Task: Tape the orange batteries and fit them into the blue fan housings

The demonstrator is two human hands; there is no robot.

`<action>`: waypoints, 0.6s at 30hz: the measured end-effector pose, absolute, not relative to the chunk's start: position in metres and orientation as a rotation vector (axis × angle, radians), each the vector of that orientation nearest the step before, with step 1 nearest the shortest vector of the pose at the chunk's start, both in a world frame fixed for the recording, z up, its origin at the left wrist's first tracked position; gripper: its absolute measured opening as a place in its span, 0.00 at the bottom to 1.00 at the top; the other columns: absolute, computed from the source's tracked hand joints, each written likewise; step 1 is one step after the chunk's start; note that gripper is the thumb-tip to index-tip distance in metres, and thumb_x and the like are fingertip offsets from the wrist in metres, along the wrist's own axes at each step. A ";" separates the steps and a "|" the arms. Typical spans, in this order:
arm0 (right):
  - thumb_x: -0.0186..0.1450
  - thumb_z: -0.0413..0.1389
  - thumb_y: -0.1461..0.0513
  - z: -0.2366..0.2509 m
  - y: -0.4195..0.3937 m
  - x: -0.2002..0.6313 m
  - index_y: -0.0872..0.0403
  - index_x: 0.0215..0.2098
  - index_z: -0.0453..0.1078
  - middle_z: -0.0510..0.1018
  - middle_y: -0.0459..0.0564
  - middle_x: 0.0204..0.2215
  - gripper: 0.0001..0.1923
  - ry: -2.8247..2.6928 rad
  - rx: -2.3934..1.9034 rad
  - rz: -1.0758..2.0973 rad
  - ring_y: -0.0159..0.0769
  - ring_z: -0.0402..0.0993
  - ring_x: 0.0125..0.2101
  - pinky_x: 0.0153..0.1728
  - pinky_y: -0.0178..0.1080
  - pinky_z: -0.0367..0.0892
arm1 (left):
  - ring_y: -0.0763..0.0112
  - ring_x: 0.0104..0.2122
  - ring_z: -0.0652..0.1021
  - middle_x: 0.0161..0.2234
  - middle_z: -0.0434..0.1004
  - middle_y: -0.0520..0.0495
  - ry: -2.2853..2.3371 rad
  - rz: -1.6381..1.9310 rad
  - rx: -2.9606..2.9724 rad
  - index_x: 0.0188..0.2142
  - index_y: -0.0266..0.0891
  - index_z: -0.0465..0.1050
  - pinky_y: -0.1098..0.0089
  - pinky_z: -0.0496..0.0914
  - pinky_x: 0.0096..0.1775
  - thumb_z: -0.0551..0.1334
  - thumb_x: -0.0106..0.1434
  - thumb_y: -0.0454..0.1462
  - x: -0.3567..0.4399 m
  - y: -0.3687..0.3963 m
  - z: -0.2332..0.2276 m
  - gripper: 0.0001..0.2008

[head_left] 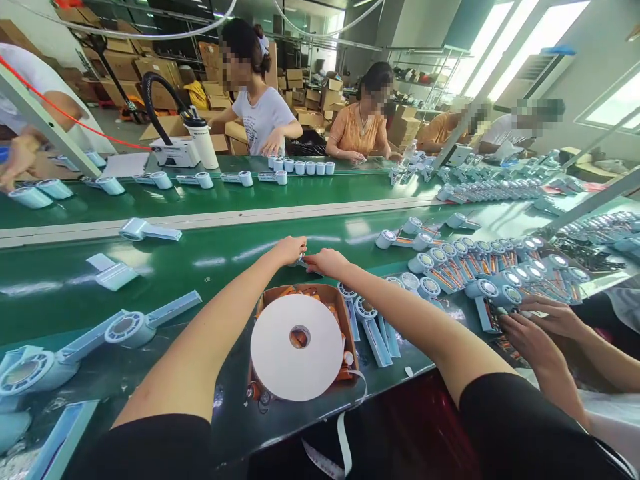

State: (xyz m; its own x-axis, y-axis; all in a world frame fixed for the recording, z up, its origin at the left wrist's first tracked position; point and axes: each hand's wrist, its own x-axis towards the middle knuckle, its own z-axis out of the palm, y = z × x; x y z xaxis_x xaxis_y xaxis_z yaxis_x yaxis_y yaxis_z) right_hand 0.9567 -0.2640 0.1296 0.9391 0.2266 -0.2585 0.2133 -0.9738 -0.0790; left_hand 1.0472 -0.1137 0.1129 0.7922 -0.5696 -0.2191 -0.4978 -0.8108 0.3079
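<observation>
Reaching across the green belt (210, 263), our left hand (289, 249) and right hand (325, 261) pinch a small pale part (301, 261) between closed fingertips, beyond the white tape roll (297, 347); what it is we cannot tell. Fitting seems underway, calling for steady alignment.

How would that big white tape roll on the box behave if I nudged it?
The tape roll lies flat across a small box, overhanging its rim, so it would probably slide or tip off rather than roll. Its loose tail hangs limp over the table edge and would likely trail floppily.
</observation>
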 end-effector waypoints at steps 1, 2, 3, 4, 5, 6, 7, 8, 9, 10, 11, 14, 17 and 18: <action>0.77 0.60 0.53 0.130 -0.261 0.958 0.48 0.63 0.79 0.86 0.63 0.54 0.20 -0.356 -3.054 0.442 0.57 0.84 0.53 0.49 0.46 0.74 | 0.58 0.53 0.82 0.57 0.79 0.40 -0.819 -0.439 2.738 0.59 0.40 0.76 0.52 0.81 0.55 0.67 0.76 0.47 1.046 -0.116 0.113 0.19; 0.76 0.60 0.52 0.132 -0.259 0.961 0.49 0.63 0.79 0.86 0.64 0.55 0.21 -0.365 -3.059 0.464 0.58 0.84 0.54 0.49 0.47 0.75 | 0.58 0.53 0.82 0.57 0.80 0.40 -0.807 -0.432 2.727 0.59 0.39 0.76 0.52 0.81 0.55 0.67 0.76 0.47 1.045 -0.118 0.115 0.19; 0.76 0.60 0.51 0.135 -0.257 0.963 0.50 0.62 0.80 0.86 0.64 0.55 0.21 -0.374 -3.060 0.480 0.58 0.84 0.54 0.50 0.47 0.75 | 0.58 0.52 0.82 0.57 0.80 0.40 -0.798 -0.425 2.717 0.59 0.39 0.77 0.51 0.81 0.55 0.67 0.76 0.47 1.042 -0.121 0.119 0.19; 0.76 0.60 0.51 0.138 -0.256 0.965 0.50 0.61 0.82 0.86 0.64 0.54 0.20 -0.383 -3.057 0.489 0.57 0.84 0.54 0.50 0.47 0.76 | 0.58 0.52 0.82 0.57 0.80 0.40 -0.790 -0.414 2.707 0.58 0.39 0.77 0.51 0.80 0.55 0.67 0.76 0.47 1.039 -0.123 0.125 0.19; 0.77 0.60 0.52 0.143 -0.257 0.966 0.51 0.59 0.83 0.87 0.63 0.53 0.19 -0.386 -3.050 0.488 0.55 0.85 0.53 0.50 0.46 0.76 | 0.58 0.53 0.82 0.57 0.80 0.40 -0.786 -0.396 2.695 0.59 0.39 0.76 0.51 0.80 0.56 0.66 0.76 0.47 1.034 -0.123 0.132 0.19; 0.77 0.59 0.53 0.148 -0.259 0.966 0.50 0.58 0.83 0.88 0.62 0.52 0.18 -0.382 -3.042 0.474 0.54 0.85 0.53 0.51 0.45 0.75 | 0.57 0.55 0.82 0.59 0.80 0.38 -0.784 -0.369 2.681 0.60 0.39 0.75 0.51 0.79 0.58 0.65 0.76 0.46 1.026 -0.122 0.141 0.19; 0.78 0.58 0.55 0.153 -0.263 0.964 0.50 0.59 0.83 0.88 0.61 0.52 0.18 -0.371 -3.030 0.446 0.52 0.85 0.53 0.51 0.45 0.75 | 0.56 0.58 0.81 0.61 0.79 0.36 -0.786 -0.336 2.665 0.63 0.39 0.74 0.52 0.77 0.60 0.64 0.77 0.44 1.015 -0.117 0.151 0.20; 0.78 0.57 0.56 0.158 -0.269 0.959 0.50 0.61 0.82 0.88 0.60 0.54 0.18 -0.356 -3.015 0.405 0.52 0.84 0.54 0.52 0.44 0.75 | 0.55 0.61 0.79 0.65 0.77 0.35 -0.788 -0.300 2.646 0.66 0.41 0.71 0.53 0.75 0.62 0.62 0.77 0.44 1.000 -0.109 0.161 0.22; 0.79 0.56 0.57 0.163 -0.277 0.952 0.50 0.64 0.80 0.87 0.60 0.56 0.20 -0.340 -2.996 0.355 0.51 0.84 0.55 0.53 0.44 0.74 | 0.54 0.64 0.77 0.67 0.75 0.35 -0.820 -0.273 2.613 0.69 0.42 0.69 0.55 0.73 0.64 0.62 0.76 0.44 0.982 -0.098 0.169 0.25; 0.80 0.54 0.57 0.168 -0.285 0.942 0.50 0.67 0.78 0.85 0.60 0.59 0.22 -0.324 -2.978 0.303 0.50 0.82 0.57 0.54 0.43 0.73 | 0.53 0.67 0.76 0.70 0.74 0.37 -0.884 -0.255 2.572 0.71 0.44 0.67 0.56 0.72 0.65 0.62 0.75 0.46 0.960 -0.083 0.175 0.27; 0.81 0.53 0.57 0.171 -0.292 0.928 0.50 0.69 0.76 0.84 0.59 0.61 0.23 -0.316 -2.946 0.241 0.49 0.82 0.58 0.55 0.42 0.73 | 0.53 0.67 0.75 0.70 0.74 0.41 -0.969 -0.252 2.523 0.70 0.48 0.69 0.56 0.71 0.66 0.65 0.72 0.49 0.937 -0.065 0.178 0.30; 0.81 0.53 0.56 0.174 -0.310 0.871 0.51 0.61 0.82 0.87 0.55 0.55 0.19 -0.353 -2.713 0.059 0.42 0.83 0.51 0.51 0.38 0.71 | 0.46 0.70 0.72 0.67 0.78 0.42 -1.417 -0.226 2.387 0.66 0.51 0.75 0.49 0.67 0.70 0.76 0.57 0.54 0.861 -0.007 0.169 0.39; 0.77 0.60 0.52 0.167 -0.311 0.807 0.54 0.45 0.87 0.88 0.51 0.36 0.17 -0.439 -2.484 0.104 0.35 0.79 0.33 0.38 0.36 0.66 | 0.41 0.70 0.71 0.67 0.78 0.41 -1.452 0.034 2.582 0.71 0.50 0.70 0.38 0.65 0.70 0.73 0.58 0.39 0.802 0.032 0.142 0.40; 0.75 0.63 0.50 0.163 -0.307 0.786 0.53 0.43 0.87 0.86 0.49 0.32 0.17 -0.464 -2.458 0.168 0.34 0.77 0.30 0.35 0.35 0.63 | 0.41 0.69 0.72 0.66 0.79 0.41 -1.407 0.148 2.625 0.71 0.49 0.70 0.39 0.66 0.69 0.70 0.58 0.34 0.788 0.039 0.134 0.40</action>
